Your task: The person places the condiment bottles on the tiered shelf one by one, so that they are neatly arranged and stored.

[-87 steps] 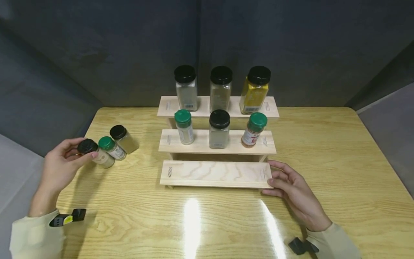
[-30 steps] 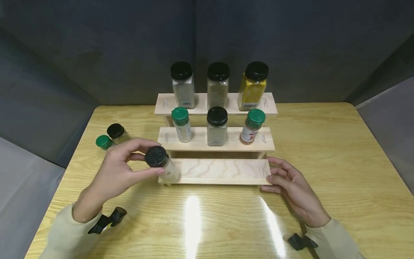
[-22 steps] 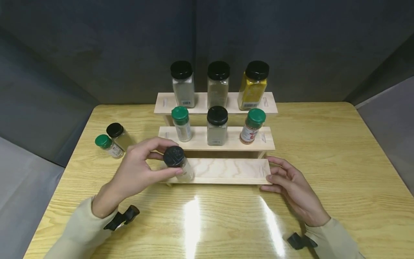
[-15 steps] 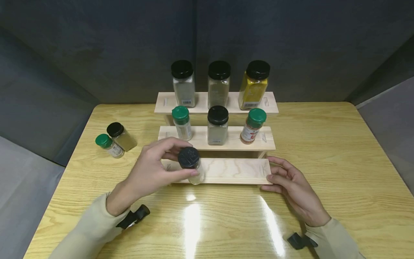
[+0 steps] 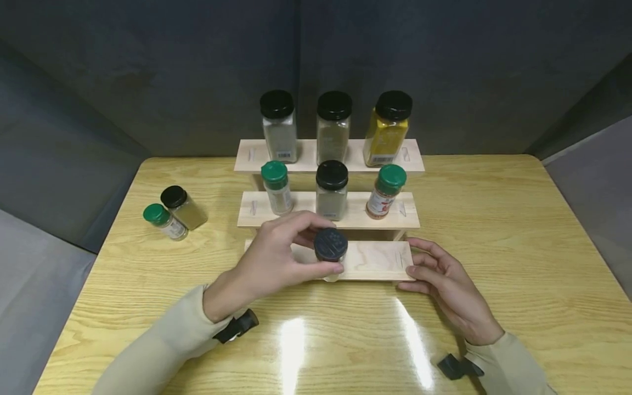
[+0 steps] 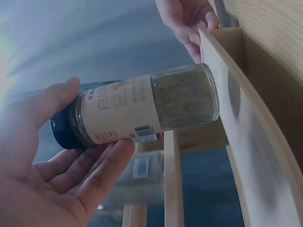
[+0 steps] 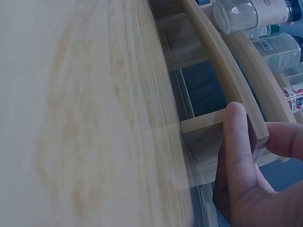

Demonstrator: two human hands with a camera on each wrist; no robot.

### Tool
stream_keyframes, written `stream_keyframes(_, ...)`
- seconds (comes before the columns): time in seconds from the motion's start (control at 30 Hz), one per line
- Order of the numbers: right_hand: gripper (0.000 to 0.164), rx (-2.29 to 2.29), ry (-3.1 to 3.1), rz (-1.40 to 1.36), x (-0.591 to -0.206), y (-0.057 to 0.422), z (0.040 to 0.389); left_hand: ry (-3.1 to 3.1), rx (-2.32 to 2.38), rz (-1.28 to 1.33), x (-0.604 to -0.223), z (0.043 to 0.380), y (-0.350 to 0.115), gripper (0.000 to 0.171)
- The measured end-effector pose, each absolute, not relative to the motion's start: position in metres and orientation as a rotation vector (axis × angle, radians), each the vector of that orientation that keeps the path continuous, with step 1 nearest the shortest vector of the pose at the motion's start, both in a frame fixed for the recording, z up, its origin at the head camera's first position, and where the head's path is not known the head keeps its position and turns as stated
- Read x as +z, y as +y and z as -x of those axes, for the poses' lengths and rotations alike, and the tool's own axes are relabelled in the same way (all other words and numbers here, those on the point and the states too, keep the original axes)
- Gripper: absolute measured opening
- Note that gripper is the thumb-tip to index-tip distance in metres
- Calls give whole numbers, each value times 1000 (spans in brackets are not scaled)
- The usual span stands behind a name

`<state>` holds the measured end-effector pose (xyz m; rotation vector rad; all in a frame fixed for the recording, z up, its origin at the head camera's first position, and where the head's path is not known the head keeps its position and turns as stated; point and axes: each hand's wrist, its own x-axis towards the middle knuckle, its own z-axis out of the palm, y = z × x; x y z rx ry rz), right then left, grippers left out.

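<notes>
My left hand [image 5: 276, 255] holds a spice jar [image 5: 331, 245] by its black lid and upper part, thumb on one side and fingers on the other. In the left wrist view the glass spice jar [image 6: 184, 97] has a beige label and greenish-brown contents, its base right at the shelf board. The jar is over the middle of the lowest tier of a wooden three-tier spice rack [image 5: 375, 260]. At that tier's right end my right hand [image 5: 451, 291] grips the board. The right wrist view shows fingers [image 7: 236, 137] under the board end and the thumb [image 7: 284, 138] on the other side.
Three black-lidded jars, one a yellow jar [image 5: 387, 137], stand on the top tier. The middle tier bears a black-lidded jar [image 5: 332, 192] between two green-lidded ones. On the table's left lie a green-lidded jar [image 5: 168, 222] and a black-lidded jar [image 5: 185, 208]. Dark curtains [image 5: 316, 55] hang behind.
My left hand has taken the jar from the table's left side and carried it right, along the lowest tier to its middle. My right hand keeps its grip on the rack.
</notes>
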<state>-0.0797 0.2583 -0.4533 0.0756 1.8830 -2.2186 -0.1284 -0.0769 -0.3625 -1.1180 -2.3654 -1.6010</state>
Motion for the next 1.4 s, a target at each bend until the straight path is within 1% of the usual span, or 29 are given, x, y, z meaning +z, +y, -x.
stream_keyframes(0.4, 52, -2203, 1896, -116, -453, 257, 81, -2359, -1606, 1234, -362, 133, -47, 54)
stream_keyframes(0.77, 51, -2226, 1858, -91, -453, 258, 81, -2407, -1615, 1272, -361, 135, -21, 52)
stream_keyframes(1.0, 50, -2241, 1845, -49, -454, 259, 81, -2435, -1653, 1258, -361, 138, -7, 52)
stream_keyframes(1.4, 48, -2216, 1873, -81, -452, 258, 81, -2519, -1671, 1181, -362, 141, 4, 53)
